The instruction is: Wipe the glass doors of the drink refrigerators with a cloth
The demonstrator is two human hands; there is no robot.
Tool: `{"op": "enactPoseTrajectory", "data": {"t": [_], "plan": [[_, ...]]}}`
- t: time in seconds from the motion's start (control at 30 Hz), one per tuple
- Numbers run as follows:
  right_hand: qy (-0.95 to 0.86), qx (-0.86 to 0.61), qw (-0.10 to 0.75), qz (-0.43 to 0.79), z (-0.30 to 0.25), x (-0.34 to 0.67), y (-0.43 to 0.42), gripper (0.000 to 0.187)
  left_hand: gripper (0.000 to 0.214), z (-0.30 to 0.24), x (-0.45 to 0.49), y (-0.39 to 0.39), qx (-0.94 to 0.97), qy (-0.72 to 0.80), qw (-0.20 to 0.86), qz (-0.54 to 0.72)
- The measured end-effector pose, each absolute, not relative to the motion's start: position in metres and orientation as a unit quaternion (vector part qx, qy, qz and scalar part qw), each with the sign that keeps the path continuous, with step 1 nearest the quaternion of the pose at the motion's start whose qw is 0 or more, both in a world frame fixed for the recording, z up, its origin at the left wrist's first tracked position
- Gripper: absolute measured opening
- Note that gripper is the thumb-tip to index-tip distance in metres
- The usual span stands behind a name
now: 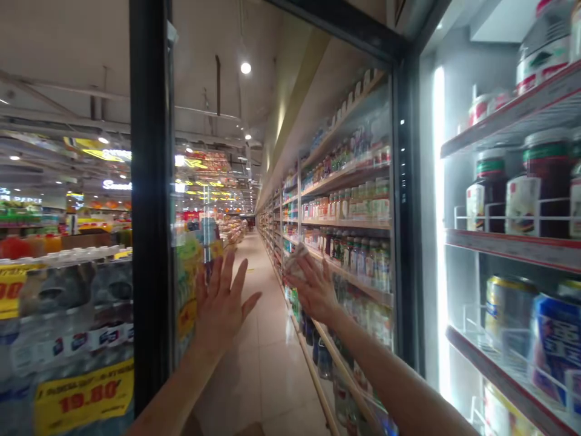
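Before me stands a glass door (267, 157) in a dark frame, swung out from a lit cooler. My left hand (221, 297) is raised at the glass with fingers spread and nothing in it; whether it touches the pane I cannot tell. Under the fingers of my right hand (318, 290) is a crumpled light cloth (296, 260), held up against the glass. Bottles and shelves show in the pane behind both hands, partly as reflections.
To the right, cooler shelves (512, 247) carry dark bottles (521, 206) and cans (508, 309). The door's dark upright (152, 212) stands left of my hands. Beyond it are stacked water bottles (77, 315) with a yellow price sign (86, 396). A tiled aisle floor (258, 339) runs ahead.
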State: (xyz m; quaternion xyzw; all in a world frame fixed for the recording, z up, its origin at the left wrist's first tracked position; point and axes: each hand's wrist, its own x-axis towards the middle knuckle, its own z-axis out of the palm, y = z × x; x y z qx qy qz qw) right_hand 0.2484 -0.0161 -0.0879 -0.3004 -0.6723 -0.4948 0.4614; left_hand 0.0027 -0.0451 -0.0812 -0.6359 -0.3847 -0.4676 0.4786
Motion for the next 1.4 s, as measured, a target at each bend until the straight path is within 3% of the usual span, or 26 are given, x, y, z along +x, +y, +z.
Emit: {"op": "enactPoseTrajectory", "data": {"t": [0.03,0.17,0.23,0.43,0.6,0.77,0.97,1.13,1.3,1.4], "plan": [[-0.665,-0.304,0.469,-0.495,-0.088,0.253,-0.015,0.04,0.072,-0.081,0.003,-0.045,-0.635,-0.385,0.479,-0.468],[-0.454,-0.439,0.659,-0.41,-0.074,0.289,-0.002,0.043,0.07,-0.082,0.004,-0.046,-0.636,-0.387,0.477,-0.467],[-0.385,-0.461,0.703,-0.38,-0.073,0.297,0.002,0.046,0.07,-0.082,0.004,-0.046,-0.635,-0.389,0.478,-0.466],[-0.59,-0.393,0.545,-0.448,-0.091,0.286,-0.008,0.041,0.069,-0.083,0.003,-0.044,-0.628,-0.389,0.491,-0.462],[-0.462,-0.434,0.66,-0.403,-0.08,0.249,-0.007,0.043,0.067,-0.083,0.001,-0.041,-0.626,-0.395,0.494,-0.455],[-0.656,-0.309,0.498,-0.476,-0.082,0.219,-0.014,0.037,0.063,-0.083,0.001,-0.041,-0.624,-0.404,0.497,-0.447],[-0.513,-0.409,0.619,-0.431,-0.073,0.235,-0.011,0.041,0.064,-0.084,0.003,-0.044,-0.627,-0.409,0.492,-0.444],[-0.667,-0.304,0.516,-0.443,-0.085,0.206,-0.023,0.04,0.068,-0.084,0.001,-0.046,-0.631,-0.387,0.48,-0.47],[-0.726,-0.276,0.536,-0.331,-0.075,0.19,-0.037,0.053,0.061,-0.071,0.024,-0.053,-0.665,-0.276,0.41,-0.56],[-0.744,-0.264,0.561,-0.248,-0.068,0.197,-0.04,0.053,0.06,-0.064,0.061,-0.051,-0.717,-0.221,0.364,-0.551]]}}
